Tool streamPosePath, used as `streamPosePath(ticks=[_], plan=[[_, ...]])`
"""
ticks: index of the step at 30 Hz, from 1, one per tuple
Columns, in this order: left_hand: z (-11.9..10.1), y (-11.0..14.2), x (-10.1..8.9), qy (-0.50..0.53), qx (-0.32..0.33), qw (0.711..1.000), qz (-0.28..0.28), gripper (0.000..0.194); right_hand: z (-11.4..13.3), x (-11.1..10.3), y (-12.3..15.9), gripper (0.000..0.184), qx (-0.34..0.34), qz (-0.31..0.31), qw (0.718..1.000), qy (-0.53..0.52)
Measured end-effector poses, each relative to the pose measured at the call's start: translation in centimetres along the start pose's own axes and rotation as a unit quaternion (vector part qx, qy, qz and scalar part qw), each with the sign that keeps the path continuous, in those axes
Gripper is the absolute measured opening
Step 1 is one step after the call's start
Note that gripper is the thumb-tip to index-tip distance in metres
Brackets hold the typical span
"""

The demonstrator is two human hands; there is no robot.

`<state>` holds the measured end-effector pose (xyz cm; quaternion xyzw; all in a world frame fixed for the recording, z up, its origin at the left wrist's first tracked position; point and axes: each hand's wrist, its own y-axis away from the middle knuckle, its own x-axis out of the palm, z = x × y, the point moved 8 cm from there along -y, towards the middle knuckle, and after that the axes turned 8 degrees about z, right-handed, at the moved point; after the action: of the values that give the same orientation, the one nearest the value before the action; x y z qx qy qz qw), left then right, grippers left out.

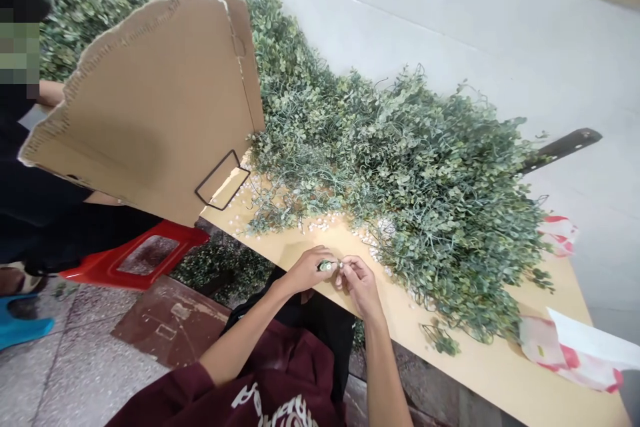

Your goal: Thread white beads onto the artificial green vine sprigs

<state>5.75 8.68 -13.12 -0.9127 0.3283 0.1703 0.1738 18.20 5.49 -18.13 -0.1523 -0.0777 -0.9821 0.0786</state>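
Close together at the table's front edge, both of my hands are closed. My left hand (307,271) wraps round a small green object (326,265) with a pale round end; its kind is not clear. Beside it, my right hand (359,283) pinches a tiny white piece (341,265) between thumb and fingertips, partly hidden by them. Many small white pieces (325,221) like it lie scattered just beyond my hands. Behind them spreads a big heap of green artificial leaf sprigs (400,160), some with bare stems showing.
A tall cardboard sheet (165,93) stands at the left, a black wire frame (223,180) against its lower corner. Behind it sits another person, partly hidden. A red stool (140,257) is below. A red-and-white plastic bag (565,357) lies at the right of the table (480,380).
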Motion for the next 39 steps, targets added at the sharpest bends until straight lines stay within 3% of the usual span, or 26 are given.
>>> streamPosePath(ticks=[16, 27, 31, 35, 37, 39], plan=[[0.0, -0.4, 0.6, -0.026, -0.017, 0.999, 0.029, 0.039, 1.6, -0.1, 0.6, 0.018, -0.05, -0.058, 0.992, 0.103], [0.0, -0.3, 0.5, -0.025, -0.019, 0.999, 0.033, 0.04, 1.4, 0.0, 0.4, 0.018, -0.056, -0.047, 0.988, 0.133], [0.3, 0.0, 0.0, 0.016, -0.026, 1.0, -0.003, 0.036, 1.4, 0.2, 0.7, 0.019, -0.064, -0.034, 0.987, 0.143], [1.1, 0.3, -0.3, 0.078, -0.047, 0.995, -0.049, 0.034, 1.8, 0.2, 1.0, 0.04, -0.043, 0.005, 0.983, 0.177], [1.5, 0.4, -0.4, 0.094, -0.06, 0.992, -0.064, 0.035, 2.7, -1.6, 1.4, 0.042, -0.024, -0.053, 0.971, 0.233], [2.0, 0.6, -0.3, 0.109, -0.081, 0.988, -0.074, 0.037, 4.1, -4.1, 2.0, 0.037, -0.008, -0.146, 0.935, 0.323]])
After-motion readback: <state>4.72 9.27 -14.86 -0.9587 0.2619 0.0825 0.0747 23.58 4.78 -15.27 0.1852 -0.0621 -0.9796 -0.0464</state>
